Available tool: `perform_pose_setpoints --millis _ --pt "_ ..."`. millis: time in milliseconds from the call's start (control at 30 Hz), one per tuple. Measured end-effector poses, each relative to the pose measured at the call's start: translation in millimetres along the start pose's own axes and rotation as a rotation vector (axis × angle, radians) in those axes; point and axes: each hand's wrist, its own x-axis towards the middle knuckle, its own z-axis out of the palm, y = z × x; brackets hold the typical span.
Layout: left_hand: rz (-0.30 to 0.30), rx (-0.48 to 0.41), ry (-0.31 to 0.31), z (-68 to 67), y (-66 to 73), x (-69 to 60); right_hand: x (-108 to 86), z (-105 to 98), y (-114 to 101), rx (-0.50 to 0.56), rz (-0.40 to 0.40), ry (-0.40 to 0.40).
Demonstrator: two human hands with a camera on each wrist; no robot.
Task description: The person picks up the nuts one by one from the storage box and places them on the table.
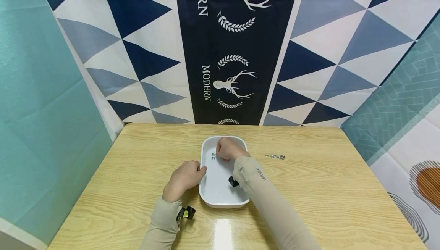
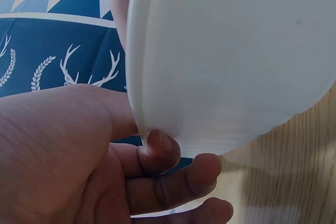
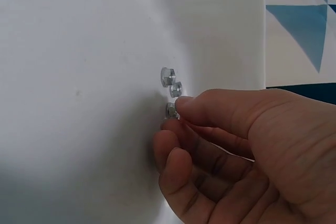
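A white rectangular basin (image 1: 220,196) stands on the wooden table. My left hand (image 1: 185,175) pinches its left rim; in the left wrist view the thumb and forefinger meet at the basin's edge (image 2: 137,66), the other fingers loosely bent below. My right hand (image 1: 228,149) reaches into the far part of the basin. In the right wrist view its thumb and forefinger pinch a small silver flange nut (image 3: 171,110) at the basin floor. Two similar nuts, one flange nut (image 3: 167,76) and another nut (image 3: 176,89), lie just beside the fingertips.
Several metal nuts (image 1: 275,157) of differing size lie in a row on the table (image 1: 309,189), right of the basin. A patterned cloth (image 1: 233,51) hangs behind the table's far edge. Dark wrist cameras (image 1: 188,212) are strapped at the sleeves.
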Motion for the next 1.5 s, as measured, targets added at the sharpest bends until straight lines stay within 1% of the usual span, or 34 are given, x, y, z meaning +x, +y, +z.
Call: perform_pose_setpoints --millis 400,600,867,1033,1300,1500 --pt "-0.001 -0.015 -0.004 0.0 -0.3 -0.9 -0.1 1.9 -1.6 -0.016 0.015 -0.001" --pt "-0.002 -0.022 -0.007 -0.1 -0.3 -1.4 -1.1 2.4 -1.6 -0.027 0.001 0.006" --pt "0.003 -0.018 -0.001 0.4 -0.7 -0.6 -0.8 2.0 -2.3 -0.079 0.02 0.012" --pt "-0.002 -0.019 -0.005 -0.1 -0.7 -0.4 -2.7 0.2 -3.1 -0.092 0.018 0.004" --pt "-0.006 -0.011 -0.005 -0.2 -0.4 0.0 -11.0 -5.8 -2.7 -0.126 0.015 0.022" --pt "-0.009 -0.004 -0.006 0.7 -0.4 0.4 -14.6 -12.1 -4.9 -0.142 0.024 0.019"
